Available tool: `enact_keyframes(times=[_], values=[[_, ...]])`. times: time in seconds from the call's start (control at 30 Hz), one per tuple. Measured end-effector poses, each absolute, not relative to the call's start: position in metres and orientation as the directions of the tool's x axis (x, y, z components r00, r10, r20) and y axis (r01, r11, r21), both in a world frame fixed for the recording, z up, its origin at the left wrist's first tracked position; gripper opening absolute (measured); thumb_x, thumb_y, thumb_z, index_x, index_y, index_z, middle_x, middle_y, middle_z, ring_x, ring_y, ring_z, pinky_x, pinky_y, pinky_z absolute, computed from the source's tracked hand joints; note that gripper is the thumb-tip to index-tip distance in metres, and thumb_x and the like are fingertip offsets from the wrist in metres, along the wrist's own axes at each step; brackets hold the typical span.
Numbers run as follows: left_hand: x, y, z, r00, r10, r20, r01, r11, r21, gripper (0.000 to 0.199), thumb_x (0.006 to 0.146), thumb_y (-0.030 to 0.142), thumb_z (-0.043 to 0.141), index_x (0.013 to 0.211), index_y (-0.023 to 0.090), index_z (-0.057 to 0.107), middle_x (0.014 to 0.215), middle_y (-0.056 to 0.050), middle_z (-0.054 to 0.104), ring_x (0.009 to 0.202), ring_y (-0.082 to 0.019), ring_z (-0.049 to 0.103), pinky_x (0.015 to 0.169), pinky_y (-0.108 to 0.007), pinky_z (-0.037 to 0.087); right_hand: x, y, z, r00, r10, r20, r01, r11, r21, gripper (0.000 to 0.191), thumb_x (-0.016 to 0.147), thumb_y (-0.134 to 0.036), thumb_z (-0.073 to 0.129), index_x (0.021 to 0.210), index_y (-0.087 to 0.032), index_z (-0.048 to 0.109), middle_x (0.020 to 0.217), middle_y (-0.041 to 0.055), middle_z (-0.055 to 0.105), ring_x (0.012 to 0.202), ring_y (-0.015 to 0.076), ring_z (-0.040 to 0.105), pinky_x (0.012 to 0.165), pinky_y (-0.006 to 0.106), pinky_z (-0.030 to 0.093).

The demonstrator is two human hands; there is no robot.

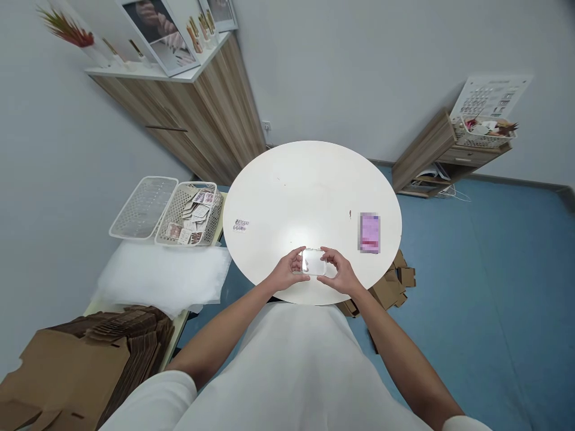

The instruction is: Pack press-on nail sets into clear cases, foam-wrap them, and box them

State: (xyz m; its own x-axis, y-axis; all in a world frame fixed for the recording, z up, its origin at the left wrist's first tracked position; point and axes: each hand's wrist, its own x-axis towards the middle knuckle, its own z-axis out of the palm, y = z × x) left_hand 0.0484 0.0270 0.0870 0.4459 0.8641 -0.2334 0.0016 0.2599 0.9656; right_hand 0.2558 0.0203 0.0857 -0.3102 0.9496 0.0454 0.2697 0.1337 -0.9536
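Between my two hands, above the front part of the round white table [309,173], is a small clear plastic case [313,262] with rounded corners and a shiny face. My left hand [290,269] grips its left side between thumb and fingers. On the opposite side, my right hand [339,272] holds it the same way. I cannot make out whether anything lies inside. A clear sheet of small nail-like pieces [241,225] rests on the tabletop to the left. To the right lies a pixelated pink-purple rectangle [369,232], with a tiny reddish piece [350,214] beside it.
Left of the table stand a white basket of cards [182,236], its lid or a second basket [144,206], white packing sheets [162,275] and stacked flat cardboard boxes [76,371]. More cardboard [390,287] lies below right. Wooden cabinets [215,108] stand against the wall.
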Motion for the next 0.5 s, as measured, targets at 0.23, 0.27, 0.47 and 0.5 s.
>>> enact_keyframes(times=[0.23, 0.27, 0.47, 0.5], values=[[0.052, 0.028, 0.086, 0.444, 0.868, -0.223, 0.0, 0.249, 0.968, 0.081, 0.059, 0.024, 0.075, 0.128, 0.025, 0.034, 0.093, -0.003, 0.051, 0.081, -0.014, 0.056, 0.076, -0.035, 0.046, 0.259, 0.025, 0.087, -0.308, 0.95, 0.052, 0.234, 0.129, -0.964, 0.051, 0.055, -0.024, 0.073, 0.101, -0.022, 0.05, 0.122, 0.0104, 0.049, 0.107, 0.023, 0.05, 0.088, 0.039, 0.045], [0.052, 0.028, 0.086, 0.442, 0.868, -0.227, 0.002, 0.253, 0.968, 0.081, 0.059, 0.024, 0.075, 0.128, 0.025, 0.034, 0.093, -0.003, 0.05, 0.08, -0.013, 0.055, 0.076, -0.035, 0.047, 0.26, 0.025, 0.087, -0.309, 0.95, 0.049, 0.229, 0.124, -0.966, 0.052, 0.055, -0.025, 0.073, 0.101, -0.022, 0.05, 0.122, 0.0103, 0.049, 0.106, 0.0229, 0.051, 0.087, 0.04, 0.045], [0.052, 0.027, 0.083, 0.413, 0.877, -0.245, -0.029, 0.282, 0.959, 0.083, 0.056, 0.022, 0.076, 0.128, 0.025, 0.035, 0.091, -0.003, 0.051, 0.08, -0.013, 0.055, 0.076, -0.035, 0.046, 0.261, 0.031, 0.092, -0.306, 0.952, -0.004, 0.173, 0.051, -0.984, 0.058, 0.054, -0.032, 0.075, 0.106, -0.022, 0.05, 0.119, 0.0103, 0.051, 0.089, 0.0201, 0.059, 0.082, 0.04, 0.047], [0.052, 0.027, 0.082, 0.411, 0.877, -0.248, -0.043, 0.291, 0.956, 0.083, 0.057, 0.021, 0.076, 0.129, 0.025, 0.034, 0.091, -0.003, 0.05, 0.081, -0.013, 0.055, 0.076, -0.035, 0.046, 0.26, 0.033, 0.093, -0.309, 0.951, -0.018, 0.171, 0.037, -0.985, 0.057, 0.054, -0.033, 0.075, 0.104, -0.022, 0.051, 0.119, 0.0102, 0.051, 0.089, 0.02, 0.059, 0.082, 0.04, 0.047]])
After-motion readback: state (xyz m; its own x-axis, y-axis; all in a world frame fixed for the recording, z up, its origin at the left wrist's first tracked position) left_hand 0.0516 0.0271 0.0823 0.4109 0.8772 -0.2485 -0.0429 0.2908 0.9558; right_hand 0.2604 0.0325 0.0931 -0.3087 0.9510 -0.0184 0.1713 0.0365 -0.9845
